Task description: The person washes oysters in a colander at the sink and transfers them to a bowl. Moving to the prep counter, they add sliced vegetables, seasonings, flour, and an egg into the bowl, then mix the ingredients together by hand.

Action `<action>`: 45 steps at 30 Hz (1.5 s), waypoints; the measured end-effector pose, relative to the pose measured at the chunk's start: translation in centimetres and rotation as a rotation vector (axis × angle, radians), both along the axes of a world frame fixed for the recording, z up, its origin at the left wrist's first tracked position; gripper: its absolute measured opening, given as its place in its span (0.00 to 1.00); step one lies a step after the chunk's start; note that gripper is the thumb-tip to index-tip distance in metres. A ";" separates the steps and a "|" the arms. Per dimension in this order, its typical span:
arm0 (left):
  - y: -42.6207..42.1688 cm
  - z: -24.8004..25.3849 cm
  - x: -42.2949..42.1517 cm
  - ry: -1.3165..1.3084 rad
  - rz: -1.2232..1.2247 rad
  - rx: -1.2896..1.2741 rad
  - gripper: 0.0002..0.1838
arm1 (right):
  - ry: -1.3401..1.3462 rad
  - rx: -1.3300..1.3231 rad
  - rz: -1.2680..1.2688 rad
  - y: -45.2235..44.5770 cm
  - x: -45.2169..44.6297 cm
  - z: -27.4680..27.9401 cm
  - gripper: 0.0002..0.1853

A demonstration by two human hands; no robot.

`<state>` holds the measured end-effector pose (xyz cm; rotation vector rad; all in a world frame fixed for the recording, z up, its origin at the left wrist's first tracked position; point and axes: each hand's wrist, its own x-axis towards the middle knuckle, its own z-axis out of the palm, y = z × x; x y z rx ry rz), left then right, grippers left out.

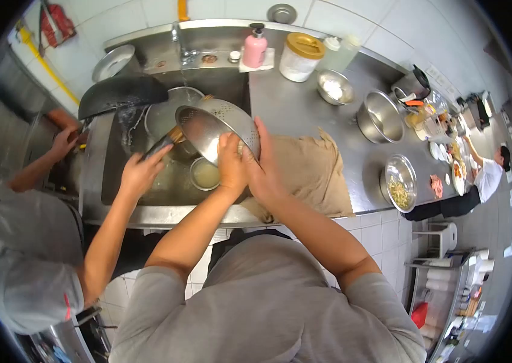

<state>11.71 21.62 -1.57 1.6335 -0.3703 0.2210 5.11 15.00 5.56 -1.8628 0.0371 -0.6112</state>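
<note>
Colander (241, 117) up, not set down; bowl (206, 175) left in sink (171, 193). My left fingers (229, 143) grip inside, right fingers (262, 136) outside.

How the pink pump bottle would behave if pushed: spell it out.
The pink pump bottle would probably tip if pushed high up, being taller than wide. The white sheet under it might slide along. Its rounded body could roll if it fell.

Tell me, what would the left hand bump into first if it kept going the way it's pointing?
Most likely the inner wall of the metal colander: the left hand points into it, though one view leaves the depth unclear.
</note>
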 end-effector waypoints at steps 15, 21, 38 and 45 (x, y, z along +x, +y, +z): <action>-0.5 0.5 -1.2 0.379 -0.253 -1.084 0.21 | -0.067 -0.488 0.156 1.0 -1.7 4.0 0.45; -0.9 -1.0 -1.4 0.374 -0.126 -0.918 0.21 | 0.054 -0.486 0.123 1.0 -2.7 3.3 0.46; -3.1 -5.4 -3.4 0.127 -0.154 0.252 0.21 | 0.038 -0.347 -0.060 -2.7 -6.4 1.2 0.45; -8.9 -3.6 -3.9 -0.113 -0.282 0.481 0.22 | 0.035 0.250 -0.175 -10.1 -8.7 -1.1 0.39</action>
